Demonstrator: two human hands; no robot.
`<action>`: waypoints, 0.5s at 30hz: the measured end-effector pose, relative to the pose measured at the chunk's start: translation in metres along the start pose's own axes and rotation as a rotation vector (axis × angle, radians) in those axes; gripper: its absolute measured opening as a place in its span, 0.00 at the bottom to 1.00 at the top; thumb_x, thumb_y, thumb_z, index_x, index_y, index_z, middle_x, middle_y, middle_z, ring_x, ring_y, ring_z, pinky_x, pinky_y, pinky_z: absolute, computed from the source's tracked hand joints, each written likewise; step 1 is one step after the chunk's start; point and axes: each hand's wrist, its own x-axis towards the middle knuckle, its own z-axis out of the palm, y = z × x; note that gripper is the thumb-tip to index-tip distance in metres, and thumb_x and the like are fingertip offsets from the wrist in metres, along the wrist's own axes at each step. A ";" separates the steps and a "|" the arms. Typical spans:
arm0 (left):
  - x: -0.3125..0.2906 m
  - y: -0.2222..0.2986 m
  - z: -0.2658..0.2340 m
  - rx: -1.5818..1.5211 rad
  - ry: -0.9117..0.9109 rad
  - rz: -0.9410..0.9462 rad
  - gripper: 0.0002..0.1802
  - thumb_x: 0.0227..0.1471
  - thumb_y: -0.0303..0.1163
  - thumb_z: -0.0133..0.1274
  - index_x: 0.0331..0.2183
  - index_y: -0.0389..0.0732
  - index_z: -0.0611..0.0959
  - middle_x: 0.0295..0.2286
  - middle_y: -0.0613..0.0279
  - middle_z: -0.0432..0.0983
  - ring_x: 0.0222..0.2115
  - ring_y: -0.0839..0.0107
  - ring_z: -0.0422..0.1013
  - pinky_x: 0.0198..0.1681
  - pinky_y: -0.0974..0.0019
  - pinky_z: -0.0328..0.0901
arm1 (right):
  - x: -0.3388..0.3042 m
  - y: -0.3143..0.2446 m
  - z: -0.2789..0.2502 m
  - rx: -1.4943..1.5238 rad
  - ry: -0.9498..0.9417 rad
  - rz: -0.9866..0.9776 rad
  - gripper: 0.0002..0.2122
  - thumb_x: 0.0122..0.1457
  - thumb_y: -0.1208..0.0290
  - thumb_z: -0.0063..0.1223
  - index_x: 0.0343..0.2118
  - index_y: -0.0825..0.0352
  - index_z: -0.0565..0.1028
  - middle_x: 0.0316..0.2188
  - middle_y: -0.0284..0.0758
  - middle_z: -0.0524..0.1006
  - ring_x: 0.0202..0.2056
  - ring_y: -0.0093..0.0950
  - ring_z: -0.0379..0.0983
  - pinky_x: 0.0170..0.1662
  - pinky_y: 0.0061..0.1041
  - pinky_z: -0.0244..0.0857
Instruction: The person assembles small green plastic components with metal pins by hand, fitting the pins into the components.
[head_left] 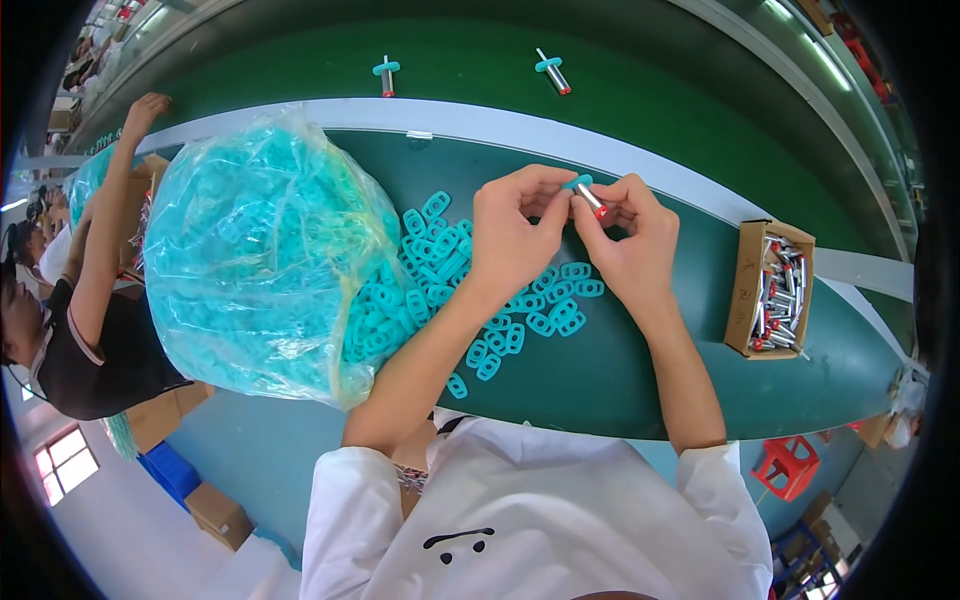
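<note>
Both my hands meet over the green worktable (620, 380). My left hand (515, 225) pinches a teal oval plastic piece (578, 182). Between the fingertips of my right hand (637, 240) is a small silver metal cylinder (590, 198) with a red end, tilted and touching the teal piece. Fingers partly cover where the two join. Loose teal two-holed pieces (540, 322) lie scattered below and left of my hands. They spill from a large clear plastic bag (250, 260) filled with the same pieces, beside my left forearm.
At the right, an open cardboard box (741, 290) holds many red-ended metal cylinders. Beyond a pale rail (450, 118), two cylinders fitted with teal pieces, one left (388, 80) and one right (555, 74), lie on a green belt (460, 50). Another person (100, 330) reaches toward it at far left.
</note>
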 end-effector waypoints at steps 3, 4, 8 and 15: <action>0.000 0.001 -0.001 -0.068 0.011 -0.042 0.09 0.54 0.19 0.55 0.38 0.31 0.85 0.29 0.55 0.84 0.31 0.72 0.81 0.36 0.71 0.75 | -0.001 0.002 0.003 0.024 0.025 -0.050 0.08 0.54 0.81 0.64 0.35 0.74 0.76 0.28 0.34 0.81 0.30 0.17 0.77 0.35 0.17 0.72; 0.000 0.001 -0.001 -0.079 0.019 -0.039 0.09 0.54 0.19 0.55 0.38 0.31 0.85 0.29 0.55 0.84 0.31 0.73 0.81 0.36 0.71 0.75 | -0.002 0.005 0.003 0.047 0.022 -0.091 0.09 0.54 0.81 0.64 0.36 0.74 0.76 0.29 0.35 0.81 0.31 0.18 0.77 0.36 0.17 0.73; 0.001 0.001 -0.002 -0.072 0.015 -0.040 0.09 0.54 0.18 0.54 0.38 0.31 0.85 0.29 0.55 0.84 0.31 0.73 0.81 0.36 0.71 0.74 | -0.003 0.003 0.006 0.090 0.043 -0.130 0.09 0.53 0.82 0.65 0.36 0.74 0.77 0.30 0.35 0.80 0.32 0.19 0.77 0.37 0.18 0.73; -0.002 0.007 -0.003 -0.002 -0.040 -0.038 0.10 0.55 0.17 0.53 0.40 0.31 0.84 0.31 0.56 0.83 0.32 0.74 0.80 0.37 0.72 0.74 | -0.002 0.005 0.006 -0.086 0.151 -0.249 0.08 0.49 0.78 0.69 0.29 0.70 0.78 0.22 0.34 0.79 0.22 0.21 0.76 0.27 0.18 0.68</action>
